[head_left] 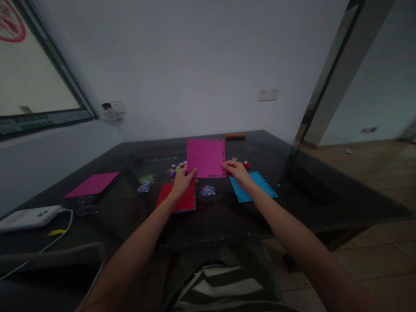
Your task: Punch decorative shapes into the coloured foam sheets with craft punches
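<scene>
A pink sheet of paper [205, 157] is held up above the table, with small punched shapes along its top, right and part of its bottom edge. My left hand [183, 178] pinches its lower left corner. At the lower right edge, my right hand [236, 170] grips it between thumb and fingers. Below my left hand lies a red sheet [183, 199] with an edge of punched shapes. A blue sheet [256, 186], punched likewise, rests under my right forearm. Between them sits a pile of tiny coloured cut-outs [208, 190].
Several small hole punches [173, 173] stand behind my left hand, and a red one [246, 164] beyond my right. Another pile of cut-outs [143, 187] and a second pink sheet [93, 184] lie to the left. A white device [30, 218] with a cable is at the left edge.
</scene>
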Available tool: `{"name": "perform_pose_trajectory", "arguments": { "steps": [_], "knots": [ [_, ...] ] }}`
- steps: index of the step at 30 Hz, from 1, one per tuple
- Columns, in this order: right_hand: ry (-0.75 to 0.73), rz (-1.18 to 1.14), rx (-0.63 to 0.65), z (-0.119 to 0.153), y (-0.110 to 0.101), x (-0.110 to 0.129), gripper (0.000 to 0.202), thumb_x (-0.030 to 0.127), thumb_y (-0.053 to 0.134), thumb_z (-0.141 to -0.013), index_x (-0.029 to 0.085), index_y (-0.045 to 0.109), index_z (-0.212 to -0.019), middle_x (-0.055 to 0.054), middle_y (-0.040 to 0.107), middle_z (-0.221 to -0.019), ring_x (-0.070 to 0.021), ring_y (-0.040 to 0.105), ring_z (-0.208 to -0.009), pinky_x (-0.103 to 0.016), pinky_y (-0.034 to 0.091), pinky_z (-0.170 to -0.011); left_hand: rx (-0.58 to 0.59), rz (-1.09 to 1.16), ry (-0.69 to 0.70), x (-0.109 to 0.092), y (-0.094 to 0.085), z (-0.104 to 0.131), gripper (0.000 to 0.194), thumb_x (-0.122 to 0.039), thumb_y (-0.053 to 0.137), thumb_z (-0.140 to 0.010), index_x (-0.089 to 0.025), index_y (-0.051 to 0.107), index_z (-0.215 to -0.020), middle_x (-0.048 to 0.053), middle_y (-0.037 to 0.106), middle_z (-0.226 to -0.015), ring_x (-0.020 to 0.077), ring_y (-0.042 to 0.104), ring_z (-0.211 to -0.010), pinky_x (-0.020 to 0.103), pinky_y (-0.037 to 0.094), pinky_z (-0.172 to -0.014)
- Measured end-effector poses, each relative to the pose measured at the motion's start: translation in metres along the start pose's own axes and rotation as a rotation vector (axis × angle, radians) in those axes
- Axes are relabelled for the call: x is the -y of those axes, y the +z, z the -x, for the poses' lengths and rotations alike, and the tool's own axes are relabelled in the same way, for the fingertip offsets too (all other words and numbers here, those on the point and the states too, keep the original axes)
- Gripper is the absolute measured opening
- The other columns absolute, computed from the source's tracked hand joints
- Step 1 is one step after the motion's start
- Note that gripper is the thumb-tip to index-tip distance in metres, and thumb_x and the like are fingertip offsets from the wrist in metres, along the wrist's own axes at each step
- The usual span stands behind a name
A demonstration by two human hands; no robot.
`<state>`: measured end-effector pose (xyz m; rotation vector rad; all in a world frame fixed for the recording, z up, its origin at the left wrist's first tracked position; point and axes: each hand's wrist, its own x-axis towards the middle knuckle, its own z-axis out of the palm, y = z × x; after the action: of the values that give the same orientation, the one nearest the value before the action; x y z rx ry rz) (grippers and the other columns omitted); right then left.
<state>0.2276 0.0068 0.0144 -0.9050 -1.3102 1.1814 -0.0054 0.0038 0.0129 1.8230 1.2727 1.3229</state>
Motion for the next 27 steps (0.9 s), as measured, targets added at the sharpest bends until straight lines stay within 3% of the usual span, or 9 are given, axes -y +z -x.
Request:
{"name": "perform_pose_trajectory", "arguments": {
  "steps": [7,13,27],
  "knots": [
    [0.03,-0.031,0.053,0.001,0.001,0.002,0.02,0.034,0.077,-0.06,0.017,0.067,-0.067,0.0,0.063,-0.065,-0.0117,0.056,-0.06,-0.03,0.047,-0.068,0.031,0.013,0.008,0.003,0.001,0.0,0.032,-0.044,0.055,-0.08,-0.016,0.056,-0.065,0.001,0.059,-0.051,0.0132,0.055,-0.049,0.023,0.039,-0.049],
    [0.054,-0.055,0.091,0.003,0.004,0.001,0.029,0.032,0.081,-0.055,0.016,0.072,-0.078,-0.004,0.07,-0.075,-0.0162,0.062,-0.071,-0.037,0.05,-0.079,0.046,-0.01,0.033,-0.004,0.002,0.002,0.037,-0.046,0.053,-0.079,-0.017,0.054,-0.056,0.001,0.057,-0.049,0.0131,0.052,-0.049,0.024,0.039,-0.05],
    [0.076,0.103,0.052,0.006,0.002,-0.002,0.03,0.035,0.082,-0.054,0.013,0.07,-0.071,-0.006,0.07,-0.072,-0.0146,0.061,-0.062,-0.033,0.051,-0.068,0.15,-0.049,0.028,0.008,0.007,0.001,0.037,-0.047,0.054,-0.079,-0.016,0.06,-0.059,0.004,0.062,-0.056,0.0162,0.056,-0.055,0.026,0.042,-0.054]
  ]
}}
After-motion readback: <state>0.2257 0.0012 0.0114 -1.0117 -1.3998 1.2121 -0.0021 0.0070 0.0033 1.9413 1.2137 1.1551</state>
